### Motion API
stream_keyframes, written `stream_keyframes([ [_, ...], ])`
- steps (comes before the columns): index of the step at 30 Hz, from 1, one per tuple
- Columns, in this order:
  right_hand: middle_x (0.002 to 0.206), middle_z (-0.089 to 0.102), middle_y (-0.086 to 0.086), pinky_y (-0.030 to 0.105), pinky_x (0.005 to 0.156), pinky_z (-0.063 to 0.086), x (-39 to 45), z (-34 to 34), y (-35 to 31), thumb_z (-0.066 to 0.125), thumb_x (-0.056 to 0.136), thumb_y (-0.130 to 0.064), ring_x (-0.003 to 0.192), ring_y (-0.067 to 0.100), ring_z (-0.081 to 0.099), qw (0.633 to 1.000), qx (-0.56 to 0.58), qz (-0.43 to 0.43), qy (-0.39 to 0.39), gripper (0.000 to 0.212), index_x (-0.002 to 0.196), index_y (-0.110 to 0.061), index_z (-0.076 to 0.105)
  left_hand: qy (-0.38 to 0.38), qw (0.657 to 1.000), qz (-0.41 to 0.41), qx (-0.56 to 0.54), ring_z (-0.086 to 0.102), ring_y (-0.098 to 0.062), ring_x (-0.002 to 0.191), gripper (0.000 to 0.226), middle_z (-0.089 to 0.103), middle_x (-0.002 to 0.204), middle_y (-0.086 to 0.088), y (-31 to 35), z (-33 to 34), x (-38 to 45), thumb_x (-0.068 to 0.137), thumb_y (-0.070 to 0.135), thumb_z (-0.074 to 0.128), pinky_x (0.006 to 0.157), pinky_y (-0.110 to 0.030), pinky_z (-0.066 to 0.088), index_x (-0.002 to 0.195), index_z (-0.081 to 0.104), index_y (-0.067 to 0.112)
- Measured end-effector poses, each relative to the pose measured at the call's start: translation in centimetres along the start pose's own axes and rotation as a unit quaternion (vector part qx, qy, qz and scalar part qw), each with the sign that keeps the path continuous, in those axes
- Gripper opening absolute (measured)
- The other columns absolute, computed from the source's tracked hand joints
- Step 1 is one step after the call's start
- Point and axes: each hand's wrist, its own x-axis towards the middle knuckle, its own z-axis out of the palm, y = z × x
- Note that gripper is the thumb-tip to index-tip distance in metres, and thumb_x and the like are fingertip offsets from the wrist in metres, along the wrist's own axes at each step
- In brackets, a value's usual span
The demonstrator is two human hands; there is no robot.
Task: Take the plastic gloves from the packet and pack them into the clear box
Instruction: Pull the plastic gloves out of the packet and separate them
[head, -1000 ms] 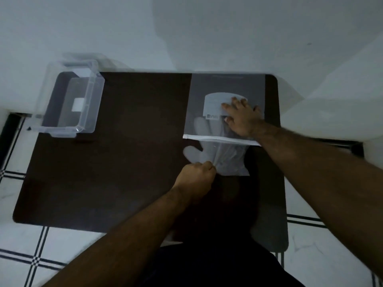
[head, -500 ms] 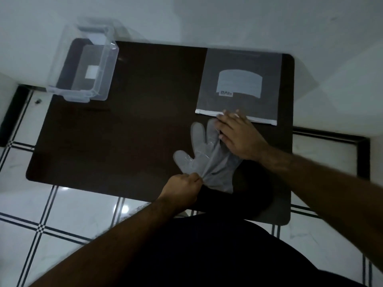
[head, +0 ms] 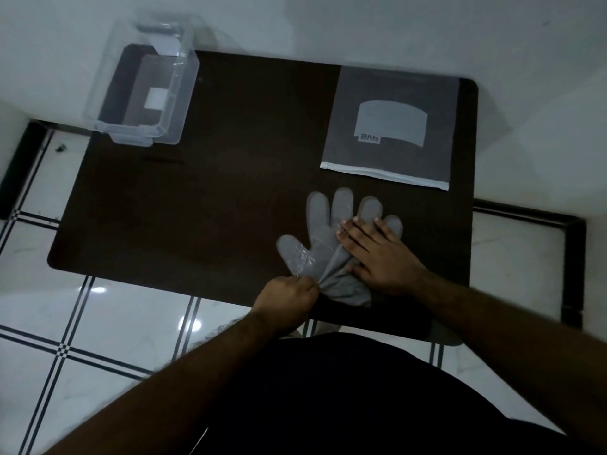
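The translucent plastic gloves (head: 320, 238) lie flat on the dark table (head: 230, 192), fingers pointing away from me, fully outside the packet. My left hand (head: 287, 298) is a fist pinching the gloves' bunched cuff at the table's near edge. My right hand (head: 377, 254) lies flat, fingers spread, on the palm and right side of the gloves. The flat grey packet (head: 391, 126) with a white label and white zip strip lies at the far right of the table. The clear box (head: 147, 90) stands open at the far left corner.
White walls border the table at the back and right. White tiled floor with dark lines (head: 82, 339) shows on the left and in front. My dark clothing (head: 345, 395) fills the bottom of the view, against the table's near edge.
The gloves have slid fully out of the packet toward me. My right hand left the packet and came down flat onto the gloves. My left hand kept its pinch on the cuff.
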Motion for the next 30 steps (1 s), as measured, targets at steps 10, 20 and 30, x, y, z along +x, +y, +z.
stream_keyframes([
  [10, 0.180, 0.003, 0.003, 0.056, 0.133, 0.005, -0.1, 0.1, -0.3, 0.026, 0.110, -0.063, 0.167, 0.024, -0.001, 1.000, -0.024, -0.002, 0.008, 0.077, 0.172, -0.023, 0.005, 0.006, 1.000, -0.025, 0.010, 0.061, -0.026, 0.051, 0.017, 0.068, 0.077, -0.005, -0.6, 1.6, -2.8, 0.077, 0.015, 0.084, 0.046, -0.031, 0.045, 0.091, 0.077, 0.009],
  [20, 0.145, 0.060, 0.009, 0.052, 0.125, 0.029, -0.5, -1.1, -4.4, 0.047, 0.106, -0.057, 0.137, 0.029, 0.051, 0.987, 0.082, -0.013, 0.137, 0.055, 0.142, -0.018, 0.063, 0.075, 0.966, -0.218, -0.115, 0.070, -0.023, 0.073, 0.027, 0.070, 0.087, 0.001, -0.5, -0.1, -4.2, 0.100, 0.035, 0.056, 0.057, -0.038, 0.056, 0.092, 0.077, 0.020],
  [30, 0.107, 0.069, 0.000, 0.042, 0.093, 0.049, 1.9, -0.9, -12.3, 0.056, 0.100, -0.048, 0.102, 0.021, 0.062, 0.992, 0.103, 0.010, 0.074, 0.028, 0.105, -0.024, 0.068, 0.083, 0.866, -0.422, -0.256, 0.070, -0.009, 0.077, 0.013, 0.078, 0.085, 0.009, -1.0, -0.6, -4.4, 0.098, 0.028, 0.071, 0.072, -0.029, 0.056, 0.096, 0.083, 0.023],
])
